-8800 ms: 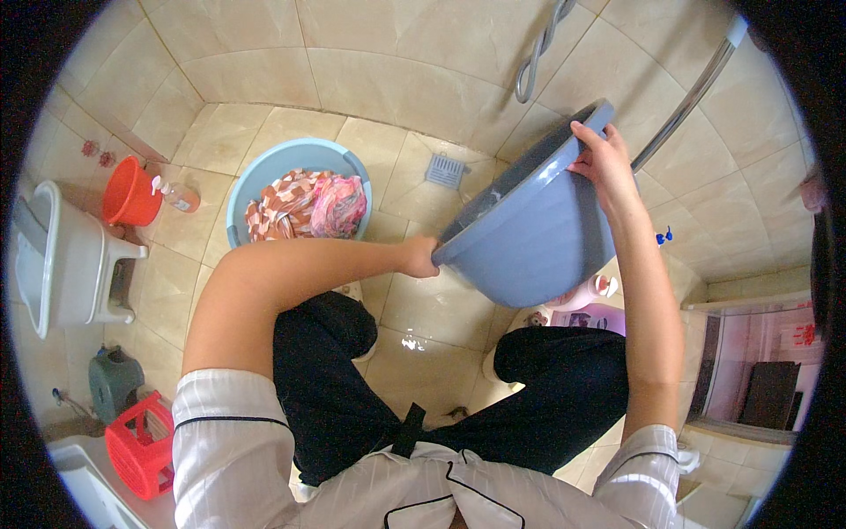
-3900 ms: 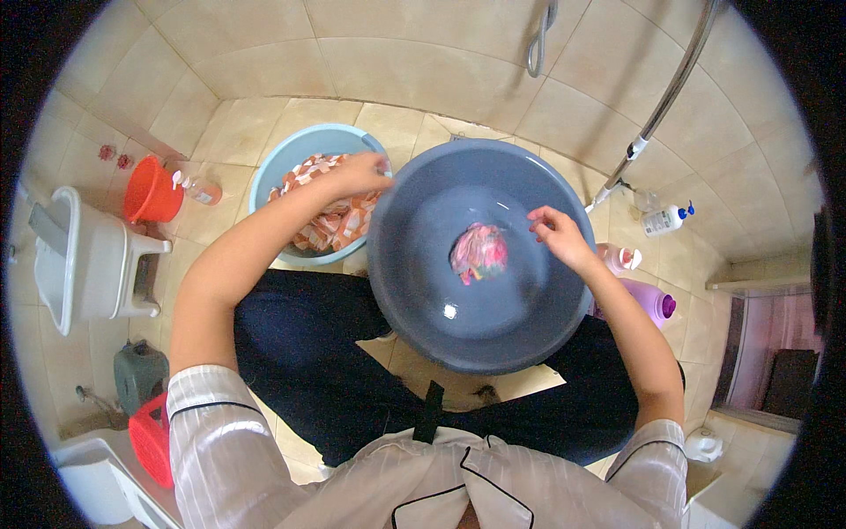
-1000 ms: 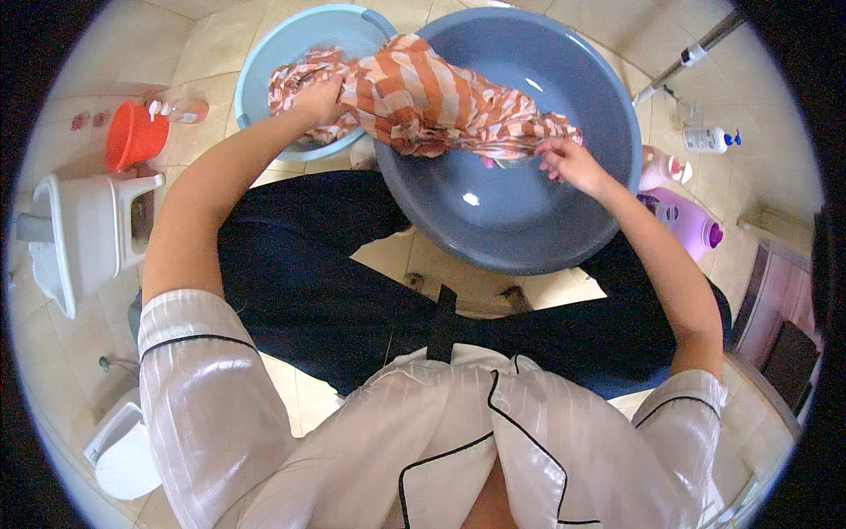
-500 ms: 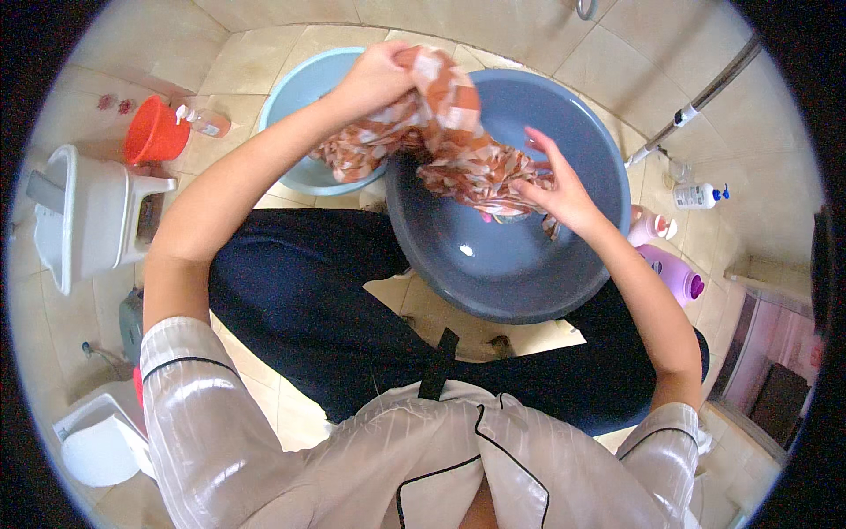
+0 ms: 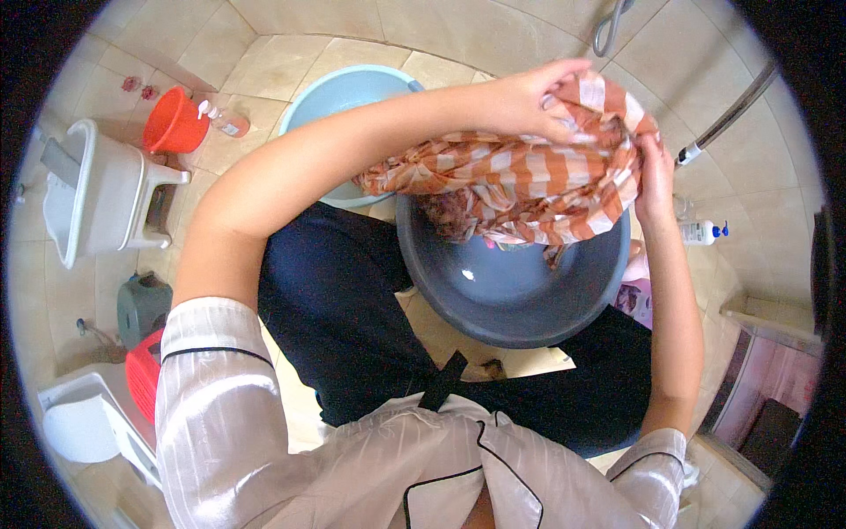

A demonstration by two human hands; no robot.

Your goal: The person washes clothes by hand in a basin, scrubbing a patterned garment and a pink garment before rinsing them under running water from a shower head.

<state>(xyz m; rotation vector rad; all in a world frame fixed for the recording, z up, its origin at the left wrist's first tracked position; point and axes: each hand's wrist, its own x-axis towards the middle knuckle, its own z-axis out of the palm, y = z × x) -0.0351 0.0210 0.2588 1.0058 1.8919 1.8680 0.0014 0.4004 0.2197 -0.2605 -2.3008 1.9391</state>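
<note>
A wet-looking orange-brown and white checked cloth is stretched over the grey basin, bunched at its left end, which hangs over the rim of the light blue basin. My left hand reaches across to the cloth's far right part and grips it, some fingers hidden in the folds. At the cloth's right edge my right hand is closed on the fabric. Below the cloth, a little pink and some patterned fabric shows inside the grey basin.
To the left stand a red bucket, a pump bottle, a white stool and a dark green container. On the right are a white pump bottle with a blue top, a purple bottle and a metal pole.
My left hand has moved right with the cloth, away from above the light blue basin. My right hand has risen and closed on the cloth's edge, and the cloth is spread wider.
</note>
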